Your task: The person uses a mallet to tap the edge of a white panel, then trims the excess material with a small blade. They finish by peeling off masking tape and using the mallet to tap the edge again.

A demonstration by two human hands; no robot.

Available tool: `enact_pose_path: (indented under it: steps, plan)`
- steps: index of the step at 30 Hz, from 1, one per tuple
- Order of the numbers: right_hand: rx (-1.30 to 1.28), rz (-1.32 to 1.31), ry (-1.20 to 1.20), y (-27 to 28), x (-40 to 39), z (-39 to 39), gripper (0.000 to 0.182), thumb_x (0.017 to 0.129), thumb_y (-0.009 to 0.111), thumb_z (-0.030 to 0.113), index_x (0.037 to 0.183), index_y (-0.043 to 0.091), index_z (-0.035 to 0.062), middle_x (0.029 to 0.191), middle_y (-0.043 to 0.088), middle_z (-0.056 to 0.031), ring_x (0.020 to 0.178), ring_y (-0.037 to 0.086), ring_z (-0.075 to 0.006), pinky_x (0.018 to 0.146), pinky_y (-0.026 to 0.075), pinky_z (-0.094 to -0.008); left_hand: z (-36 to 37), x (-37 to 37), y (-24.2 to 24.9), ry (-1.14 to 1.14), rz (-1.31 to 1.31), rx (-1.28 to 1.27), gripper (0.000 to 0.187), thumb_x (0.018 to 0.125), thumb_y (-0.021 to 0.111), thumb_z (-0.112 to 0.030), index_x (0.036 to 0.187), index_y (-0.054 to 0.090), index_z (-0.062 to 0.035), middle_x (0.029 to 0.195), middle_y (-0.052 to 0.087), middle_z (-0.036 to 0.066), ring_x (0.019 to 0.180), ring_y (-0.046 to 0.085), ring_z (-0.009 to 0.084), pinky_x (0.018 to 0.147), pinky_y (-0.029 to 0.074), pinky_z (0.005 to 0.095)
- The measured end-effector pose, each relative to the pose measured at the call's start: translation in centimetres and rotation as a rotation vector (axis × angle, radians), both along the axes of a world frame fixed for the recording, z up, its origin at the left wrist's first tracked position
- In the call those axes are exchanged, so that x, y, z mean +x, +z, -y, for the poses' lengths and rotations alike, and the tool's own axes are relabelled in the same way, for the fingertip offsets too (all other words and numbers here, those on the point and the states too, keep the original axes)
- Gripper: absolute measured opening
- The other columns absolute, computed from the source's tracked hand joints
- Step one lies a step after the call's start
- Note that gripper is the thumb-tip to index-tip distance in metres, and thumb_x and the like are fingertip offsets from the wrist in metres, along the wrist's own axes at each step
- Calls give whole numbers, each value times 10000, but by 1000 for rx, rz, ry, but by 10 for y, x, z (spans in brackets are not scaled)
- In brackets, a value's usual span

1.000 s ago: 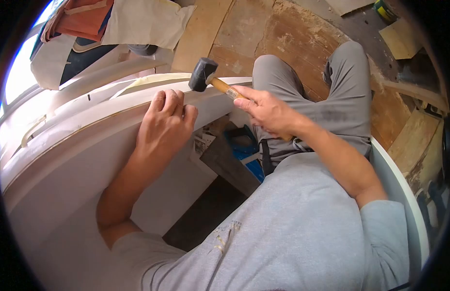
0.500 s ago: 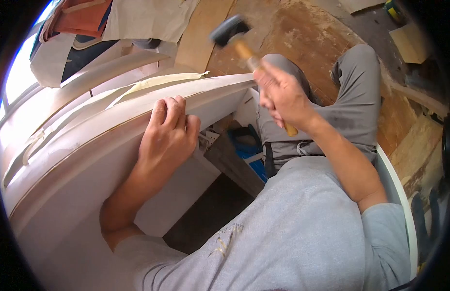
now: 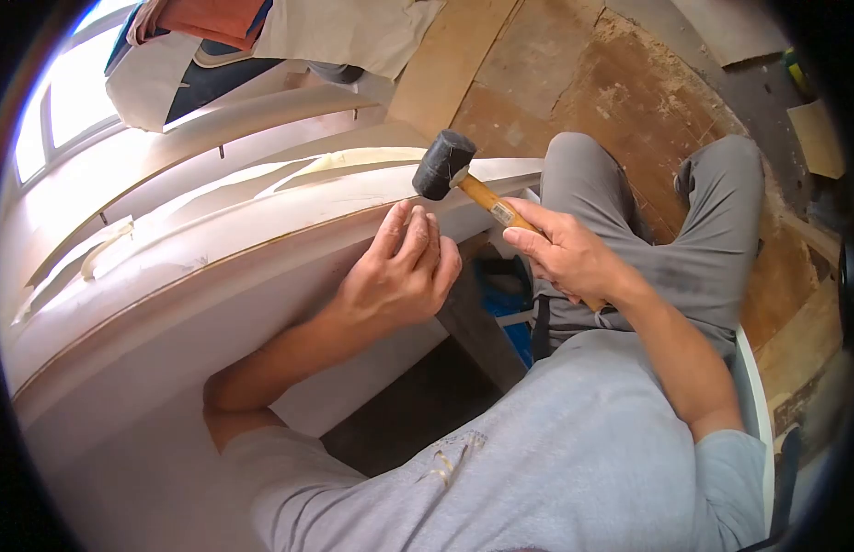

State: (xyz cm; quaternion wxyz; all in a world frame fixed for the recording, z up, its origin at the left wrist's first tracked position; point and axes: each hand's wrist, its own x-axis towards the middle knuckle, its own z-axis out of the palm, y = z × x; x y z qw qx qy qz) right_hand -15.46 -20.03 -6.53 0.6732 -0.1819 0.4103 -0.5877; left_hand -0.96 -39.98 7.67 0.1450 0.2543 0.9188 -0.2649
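Note:
My right hand (image 3: pixel 574 250) is wrapped round the wooden handle of a rubber mallet (image 3: pixel 445 166). The mallet's black head is up close to the rim of a long, curved white panel (image 3: pixel 289 204). Along that rim runs a thin brown line. My left hand (image 3: pixel 401 269) has its fingers bunched and slightly bent, the fingertips right at the panel's edge, just left of and below the mallet head. Its thumb is mostly hidden, and I cannot tell what, if anything, is pinched there.
Pale peeled strips (image 3: pixel 353 161) lie along the panel's far side, with a second curved rail (image 3: pixel 197 129) behind. A blue-handled tool (image 3: pixel 505 299) sits low beside my legs. Sawdust covers the brown floor board (image 3: pixel 620 101); cloth and sheets (image 3: pixel 344 32) are piled at the top left.
The mallet has come down from a blurred, raised position to the panel's rim. My left hand has slid right along the edge, closer to the mallet, and the view has shifted left.

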Motion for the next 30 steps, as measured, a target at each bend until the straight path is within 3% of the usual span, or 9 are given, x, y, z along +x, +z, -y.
enact_pose_path:
  steps: [4,7,10,12,15,19,26,30]
  plan:
    - [-14,4,-1,1,-3,3,491,1164,542,234,1632,494,95,684,406,76,486,373,-38,372,371,-242,-7,-8,7,73,-14,19,289,934,699,-205,1113,728,19,1219,755,261,1231,695,389,1160,539,575]
    - [26,-48,68,-4,-3,3,484,1156,579,276,1612,531,123,762,451,54,563,417,-73,474,409,-299,-4,-8,5,167,-36,-64,276,952,732,-187,1132,729,22,1269,738,262,1239,701,390,1146,550,564]
    - [-40,-112,-28,-16,7,6,456,1145,603,260,1565,561,89,741,516,4,596,473,-103,571,449,-325,-2,-9,5,213,-45,-179,302,939,715,-182,1145,729,38,1294,726,294,1239,699,406,1128,558,565]
    - [-18,-248,-97,-21,11,8,423,1127,635,245,1509,601,66,759,598,-61,679,574,-131,665,499,-340,-3,-10,4,209,-37,-231,314,933,704,-184,1148,729,44,1302,724,309,1234,699,411,1120,561,562]
    - [-64,-317,-156,-44,19,17,399,1108,667,232,1464,634,55,813,660,-115,738,634,-155,695,530,-352,-5,-9,4,210,-57,-263,301,930,676,-192,1120,731,36,1299,734,315,1226,701,405,1113,568,538]
    - [-186,-293,-192,-84,30,32,284,1083,712,185,1318,676,29,720,592,-77,667,551,-107,621,477,-333,4,-9,-3,167,-95,-207,261,940,673,-219,1069,741,-3,1282,762,278,1226,707,366,1115,576,498]
    - [-267,-209,-176,-101,24,37,230,1085,711,186,1246,664,28,674,524,-64,611,496,-120,572,430,-340,5,-17,7,156,-7,-98,172,997,718,-220,988,743,-50,1303,779,217,1240,715,323,1111,593,476]
    - [-279,-253,-169,-105,22,36,222,1081,710,189,1238,647,46,667,539,-128,561,566,-236,562,444,-373,5,-20,3,192,8,-22,184,996,783,-218,896,727,-74,1308,785,197,1252,721,322,1098,610,468]
